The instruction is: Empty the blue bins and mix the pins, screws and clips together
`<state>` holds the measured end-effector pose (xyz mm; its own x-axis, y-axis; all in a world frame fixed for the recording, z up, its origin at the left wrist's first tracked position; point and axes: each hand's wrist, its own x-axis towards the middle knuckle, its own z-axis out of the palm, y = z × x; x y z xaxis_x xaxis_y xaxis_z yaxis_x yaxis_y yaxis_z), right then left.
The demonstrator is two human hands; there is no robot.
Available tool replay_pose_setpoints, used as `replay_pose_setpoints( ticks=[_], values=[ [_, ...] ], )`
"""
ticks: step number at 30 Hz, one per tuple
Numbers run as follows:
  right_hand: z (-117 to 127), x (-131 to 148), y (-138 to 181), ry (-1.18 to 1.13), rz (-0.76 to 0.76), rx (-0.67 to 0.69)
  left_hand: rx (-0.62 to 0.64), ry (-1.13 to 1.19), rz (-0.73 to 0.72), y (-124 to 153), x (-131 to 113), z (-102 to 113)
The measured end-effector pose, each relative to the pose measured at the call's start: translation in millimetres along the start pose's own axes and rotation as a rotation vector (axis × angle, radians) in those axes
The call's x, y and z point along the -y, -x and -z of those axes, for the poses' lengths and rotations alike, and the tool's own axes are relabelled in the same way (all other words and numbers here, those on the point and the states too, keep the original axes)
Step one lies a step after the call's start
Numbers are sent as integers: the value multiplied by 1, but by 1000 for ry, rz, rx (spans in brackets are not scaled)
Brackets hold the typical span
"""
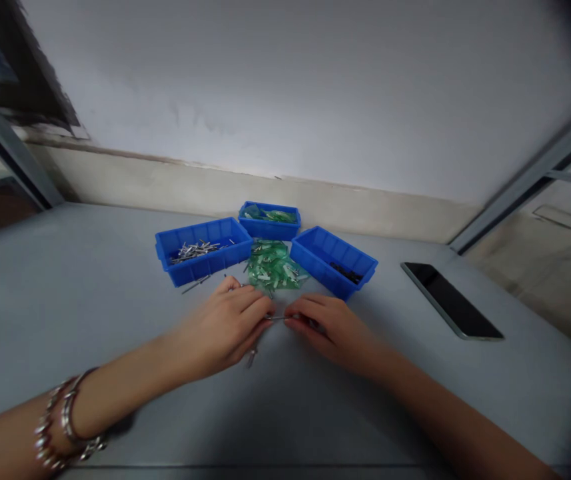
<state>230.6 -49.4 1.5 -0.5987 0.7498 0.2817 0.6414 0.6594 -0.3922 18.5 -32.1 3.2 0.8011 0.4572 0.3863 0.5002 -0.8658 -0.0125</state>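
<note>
My left hand [232, 323] and my right hand [332, 327] meet above the grey table, fingertips pinched on opposite ends of a thin metal rod [278, 318]. What sits on the rod's ends is hidden by the fingers. Below my left palm, a few small metal pieces [251, 359] stick out; whether they are held or lie on the table I cannot tell. Just beyond the hands lies a green plastic bag [285, 272] with small metal and pale pieces on it. A loose rod [196, 284] rests left of it.
A blue bin [185, 271] at left holds many metal rods. Another blue bin [325, 270] at right has small black parts. Behind, a third blue bin [270, 229] contains green bagged items. A phone [450, 300] lies at right, and a wall [290, 100] stands behind the table.
</note>
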Motion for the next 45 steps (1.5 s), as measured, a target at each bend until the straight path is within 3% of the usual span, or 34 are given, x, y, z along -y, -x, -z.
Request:
replay_pose_setpoints(
  ticks=[11,45],
  values=[
    [-2,-3,1,18,17,-5,25,-4,-3,0,0,2],
    [-1,-1,1,0,-6,-8,-110,25,0,1,2,-2]
  ],
)
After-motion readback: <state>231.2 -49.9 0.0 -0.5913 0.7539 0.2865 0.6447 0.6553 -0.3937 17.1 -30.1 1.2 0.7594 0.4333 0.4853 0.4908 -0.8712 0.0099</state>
